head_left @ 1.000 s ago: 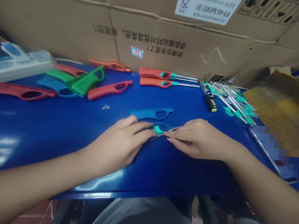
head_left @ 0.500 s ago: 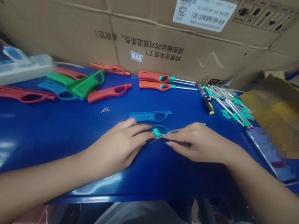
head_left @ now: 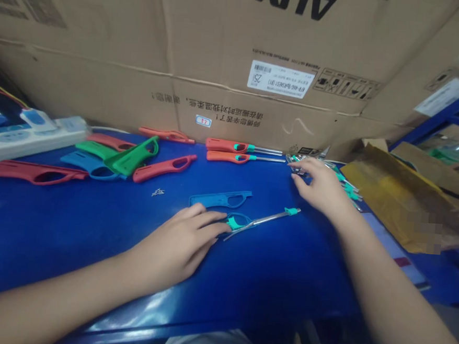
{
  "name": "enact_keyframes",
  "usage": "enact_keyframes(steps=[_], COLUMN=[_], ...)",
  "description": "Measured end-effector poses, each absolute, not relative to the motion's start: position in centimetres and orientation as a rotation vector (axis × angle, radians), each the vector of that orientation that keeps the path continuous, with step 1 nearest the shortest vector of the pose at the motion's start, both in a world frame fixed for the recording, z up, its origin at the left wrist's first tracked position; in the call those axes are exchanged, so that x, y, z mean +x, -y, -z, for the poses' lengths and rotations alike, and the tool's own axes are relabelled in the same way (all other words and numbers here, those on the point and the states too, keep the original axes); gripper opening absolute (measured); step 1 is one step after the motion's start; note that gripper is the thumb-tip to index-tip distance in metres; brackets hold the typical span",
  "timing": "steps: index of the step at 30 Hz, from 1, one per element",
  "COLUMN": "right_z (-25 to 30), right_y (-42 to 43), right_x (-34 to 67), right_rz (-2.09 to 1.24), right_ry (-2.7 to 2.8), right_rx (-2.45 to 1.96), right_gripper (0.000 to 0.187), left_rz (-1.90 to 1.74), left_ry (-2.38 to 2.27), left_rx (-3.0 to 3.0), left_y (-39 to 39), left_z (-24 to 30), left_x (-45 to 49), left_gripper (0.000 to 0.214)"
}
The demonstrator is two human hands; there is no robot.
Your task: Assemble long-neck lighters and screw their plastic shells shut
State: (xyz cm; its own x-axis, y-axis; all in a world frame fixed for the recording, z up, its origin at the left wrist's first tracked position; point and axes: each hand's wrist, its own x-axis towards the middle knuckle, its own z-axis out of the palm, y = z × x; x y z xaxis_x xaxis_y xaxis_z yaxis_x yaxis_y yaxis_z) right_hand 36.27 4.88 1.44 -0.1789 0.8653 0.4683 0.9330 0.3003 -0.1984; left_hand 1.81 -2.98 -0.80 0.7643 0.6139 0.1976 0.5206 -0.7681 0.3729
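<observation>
My left hand [head_left: 177,244] lies flat on the blue table [head_left: 53,222], fingers stretched and pressing on a blue lighter shell that holds a teal trigger [head_left: 234,222] and a metal tube [head_left: 267,217] with a teal tip. A second blue shell half [head_left: 220,198] lies just behind it. My right hand [head_left: 318,186] is out at the right rear, fingers spread over a pile of metal tubes with teal parts [head_left: 346,185], holding nothing that I can see.
Two assembled orange lighters [head_left: 234,151] lie at the back. Red, green and blue shell halves [head_left: 112,156] lie at the left, beside a white power strip [head_left: 23,134]. Cardboard boxes [head_left: 237,62] wall the far edge. A yellow bag [head_left: 400,199] lies at the right.
My right hand has let go of the tube at the shell and moved back and right to the pile of tubes. The head has tilted up. My left hand stays put.
</observation>
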Motion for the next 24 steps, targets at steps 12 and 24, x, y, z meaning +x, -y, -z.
enact_keyframes(steps=[12, 24], right_z=[2.9, 2.2], right_y=[-8.9, -8.8], right_x=[41.7, 41.6], right_rz=[0.315, 0.152], right_ry=[1.752, 1.561], right_rx=[-2.028, -2.021], right_gripper=[0.030, 0.023], left_rz=[-0.348, -0.491], left_ry=[-0.792, -0.873], left_rx=[2.688, 2.678], left_y=[3.2, 2.3], left_z=[0.9, 1.2], left_x=[1.5, 1.3], left_gripper=[0.050, 0.038])
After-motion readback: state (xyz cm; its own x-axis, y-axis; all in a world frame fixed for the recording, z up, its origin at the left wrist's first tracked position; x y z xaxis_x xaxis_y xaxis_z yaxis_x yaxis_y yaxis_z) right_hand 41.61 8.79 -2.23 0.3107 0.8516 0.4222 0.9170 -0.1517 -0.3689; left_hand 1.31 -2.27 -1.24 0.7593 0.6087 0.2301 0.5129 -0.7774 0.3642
